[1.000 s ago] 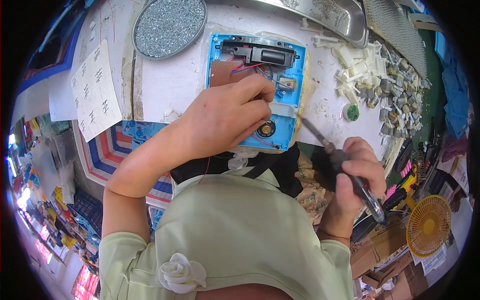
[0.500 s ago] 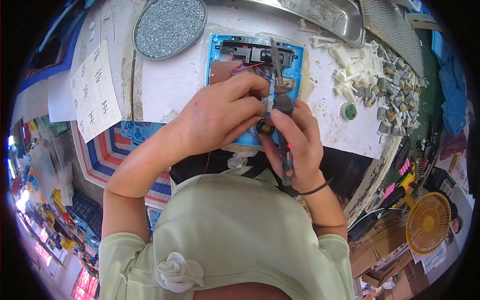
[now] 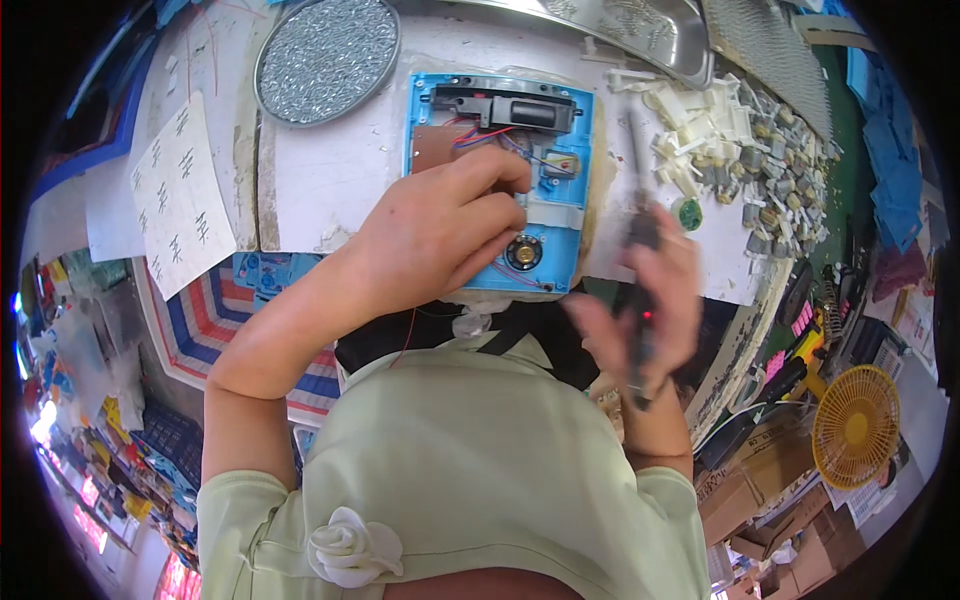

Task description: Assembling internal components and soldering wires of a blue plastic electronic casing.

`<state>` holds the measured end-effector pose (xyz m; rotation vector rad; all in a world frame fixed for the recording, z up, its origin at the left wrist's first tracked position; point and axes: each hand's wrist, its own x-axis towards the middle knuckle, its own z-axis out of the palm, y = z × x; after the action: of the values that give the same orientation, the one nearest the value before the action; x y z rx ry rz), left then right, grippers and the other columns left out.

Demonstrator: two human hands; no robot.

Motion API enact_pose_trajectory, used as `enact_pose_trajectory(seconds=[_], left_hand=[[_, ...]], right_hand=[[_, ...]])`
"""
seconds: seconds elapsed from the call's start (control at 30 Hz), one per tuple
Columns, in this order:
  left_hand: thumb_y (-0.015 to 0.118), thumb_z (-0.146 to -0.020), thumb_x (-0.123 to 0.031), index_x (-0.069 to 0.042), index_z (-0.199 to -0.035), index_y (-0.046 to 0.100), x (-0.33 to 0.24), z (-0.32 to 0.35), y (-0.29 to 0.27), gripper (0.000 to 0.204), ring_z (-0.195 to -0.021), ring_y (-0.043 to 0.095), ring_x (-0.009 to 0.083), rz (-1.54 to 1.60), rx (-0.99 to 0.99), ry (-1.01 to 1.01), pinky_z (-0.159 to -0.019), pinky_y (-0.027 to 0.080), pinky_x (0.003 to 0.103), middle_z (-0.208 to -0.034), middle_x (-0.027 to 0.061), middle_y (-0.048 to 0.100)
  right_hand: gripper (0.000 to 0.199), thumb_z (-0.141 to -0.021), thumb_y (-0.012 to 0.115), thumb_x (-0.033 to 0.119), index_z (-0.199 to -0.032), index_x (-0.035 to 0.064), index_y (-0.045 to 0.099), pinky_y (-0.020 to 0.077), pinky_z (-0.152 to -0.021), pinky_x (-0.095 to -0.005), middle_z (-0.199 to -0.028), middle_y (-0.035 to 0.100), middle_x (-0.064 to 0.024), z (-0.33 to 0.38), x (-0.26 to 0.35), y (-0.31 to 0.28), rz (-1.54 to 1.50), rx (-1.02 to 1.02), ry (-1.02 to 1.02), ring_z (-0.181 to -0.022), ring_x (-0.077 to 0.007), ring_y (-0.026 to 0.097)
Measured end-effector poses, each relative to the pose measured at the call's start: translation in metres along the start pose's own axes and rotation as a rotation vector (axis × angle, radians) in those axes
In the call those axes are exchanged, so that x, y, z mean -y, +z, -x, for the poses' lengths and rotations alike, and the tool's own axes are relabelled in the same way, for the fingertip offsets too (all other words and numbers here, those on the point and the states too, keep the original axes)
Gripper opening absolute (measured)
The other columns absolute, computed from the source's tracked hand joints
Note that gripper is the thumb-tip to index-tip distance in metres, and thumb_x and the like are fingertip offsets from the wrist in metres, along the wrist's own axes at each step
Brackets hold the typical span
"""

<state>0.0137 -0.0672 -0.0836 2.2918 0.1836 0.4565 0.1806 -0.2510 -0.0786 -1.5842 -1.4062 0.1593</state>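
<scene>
The person wore a pale green short-sleeved top [image 3: 470, 480] with a small white fabric rose [image 3: 350, 548] sewn near the collar. Both forearms were bare. The left hand [image 3: 440, 235] carried no glove or ring; the right hand [image 3: 640, 300] was motion-blurred, with a thin dark band at its wrist.

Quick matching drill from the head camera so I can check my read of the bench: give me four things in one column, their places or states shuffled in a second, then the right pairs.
Things
1. left hand
2. right hand
3. round tray of screws
4. yellow fan

Places or states
A. far right, below the bench edge
B. resting on the open blue casing
C. blurred, gripping a dark pen-shaped tool
D. top of the bench, left of the casing

Pairs: 1-B, 2-C, 3-D, 4-A
</scene>
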Motion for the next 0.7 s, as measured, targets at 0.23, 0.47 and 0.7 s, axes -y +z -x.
enact_pose_trajectory(seconds=[0.23,0.47,0.7], left_hand=[[0.075,-0.076,0.000,-0.006,-0.096,0.063,-0.003,0.000,0.001,0.025,-0.090,0.066,0.0299,-0.069,0.049,-0.009,-0.074,0.056,0.037,-0.111,0.0105,0.062],[0.075,-0.076,-0.001,-0.006,-0.095,0.062,-0.002,-0.002,0.002,0.024,-0.091,0.066,0.0299,-0.081,0.050,0.012,-0.073,0.056,0.038,-0.112,0.0103,0.062],[0.075,-0.077,-0.001,-0.006,-0.096,0.062,-0.002,-0.001,0.002,0.023,-0.091,0.067,0.0299,-0.098,0.053,0.019,-0.072,0.056,0.038,-0.111,0.0099,0.062]], right_hand=[[0.021,-0.083,0.070,0.013,-0.101,0.0027,0.066,0.0478,-0.083,-0.0478,-0.068,0.057,-0.0067,-0.001,-0.007,-0.054,-0.336,0.088,0.123,-0.062,-0.0201,0.052],[0.019,-0.074,0.070,0.009,-0.092,0.0030,0.070,0.0500,-0.075,-0.0439,-0.064,0.057,-0.0049,-0.015,-0.014,-0.041,-0.339,0.274,0.033,-0.056,-0.0231,0.051],[0.018,-0.073,0.071,0.009,-0.091,0.0047,0.070,0.0498,-0.074,-0.0431,-0.063,0.056,-0.0055,-0.023,-0.017,-0.035,-0.328,0.320,0.013,-0.055,-0.0246,0.050]])
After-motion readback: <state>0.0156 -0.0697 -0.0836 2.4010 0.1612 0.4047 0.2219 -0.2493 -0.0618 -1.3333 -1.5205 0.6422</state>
